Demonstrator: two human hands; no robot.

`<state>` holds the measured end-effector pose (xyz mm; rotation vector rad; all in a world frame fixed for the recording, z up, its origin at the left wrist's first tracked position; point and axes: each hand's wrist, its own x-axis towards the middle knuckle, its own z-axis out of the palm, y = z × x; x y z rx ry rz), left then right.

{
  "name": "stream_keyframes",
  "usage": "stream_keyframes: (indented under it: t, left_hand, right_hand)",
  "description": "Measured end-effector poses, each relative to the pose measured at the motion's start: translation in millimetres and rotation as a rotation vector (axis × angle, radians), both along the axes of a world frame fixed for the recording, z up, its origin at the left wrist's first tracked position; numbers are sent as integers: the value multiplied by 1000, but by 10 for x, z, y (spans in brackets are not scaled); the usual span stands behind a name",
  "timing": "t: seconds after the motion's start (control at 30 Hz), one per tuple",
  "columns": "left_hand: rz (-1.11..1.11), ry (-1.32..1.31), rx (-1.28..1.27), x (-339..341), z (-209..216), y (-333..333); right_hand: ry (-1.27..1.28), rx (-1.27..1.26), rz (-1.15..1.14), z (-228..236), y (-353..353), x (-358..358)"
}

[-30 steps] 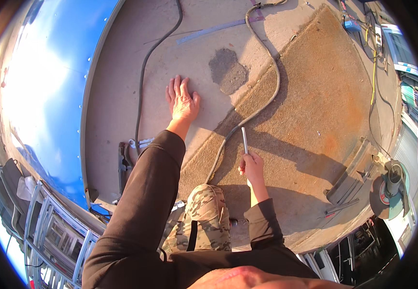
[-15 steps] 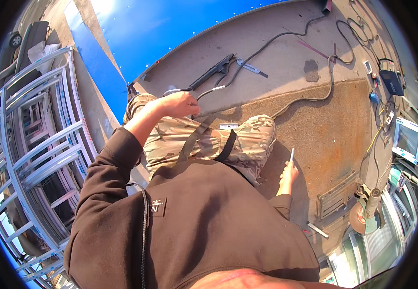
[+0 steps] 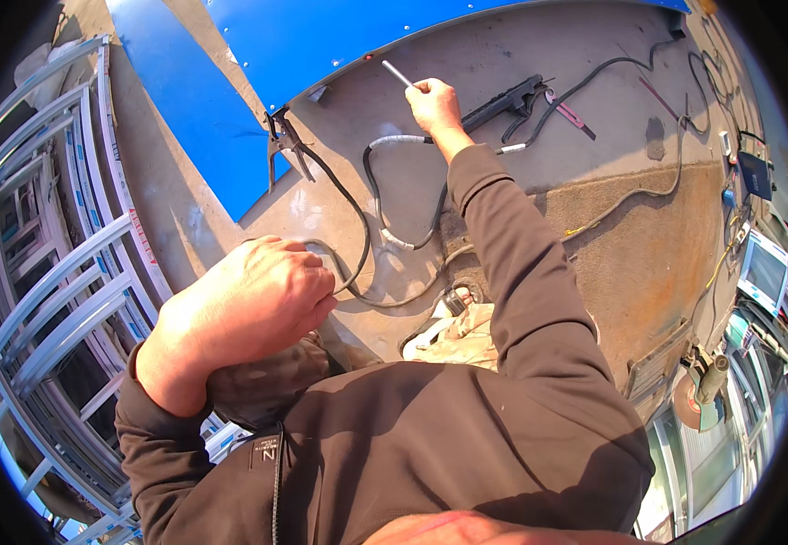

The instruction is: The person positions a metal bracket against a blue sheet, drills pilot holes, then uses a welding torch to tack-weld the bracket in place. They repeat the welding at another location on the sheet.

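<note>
My right hand (image 3: 435,104) reaches forward, closed round a thin white stick (image 3: 398,74) whose free end points at the edge of a large blue sheet (image 3: 321,36). A gap separates the stick from the sheet. In front of my chest my left hand (image 3: 253,277) is a loose fist, back upward; whether anything is in it is hidden. Ahead of it a spring clamp (image 3: 283,150) grips the corner of the blue sheet. Just past my right hand lies a long black tool (image 3: 505,100) with a cable, and beside it a flat slotted tool (image 3: 568,113).
Dark cables (image 3: 362,218) loop over the ground between my hands. Stacked white frames (image 3: 76,272) stand at my left. A rusty plate (image 3: 639,245) covers the ground at right, with an angle grinder (image 3: 701,391) and framed panes (image 3: 766,272) beyond it.
I have moved toward the blue sheet and risen from a crouch. My right hand went from low at my right side to far forward, carrying the white stick. My left hand drew back toward my chest.
</note>
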<state>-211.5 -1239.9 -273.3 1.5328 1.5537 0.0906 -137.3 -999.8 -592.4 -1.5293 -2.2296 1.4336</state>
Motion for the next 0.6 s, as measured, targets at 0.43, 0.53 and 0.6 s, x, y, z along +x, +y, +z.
stream_keyframes:
  t: [0.43,0.53,0.6]
  left_hand:
    - [-168,-268,117,-447,-120,-255]
    - [-150,-261,109,-469,-126,-263]
    - [-175,-228,85,-481,-118,-259]
  right_hand:
    - [332,-67,-240,-534,-434,-292]
    - [364,-71,-259,-534,-424,-300]
    - [366,-72,-259,-520,-407,-293]
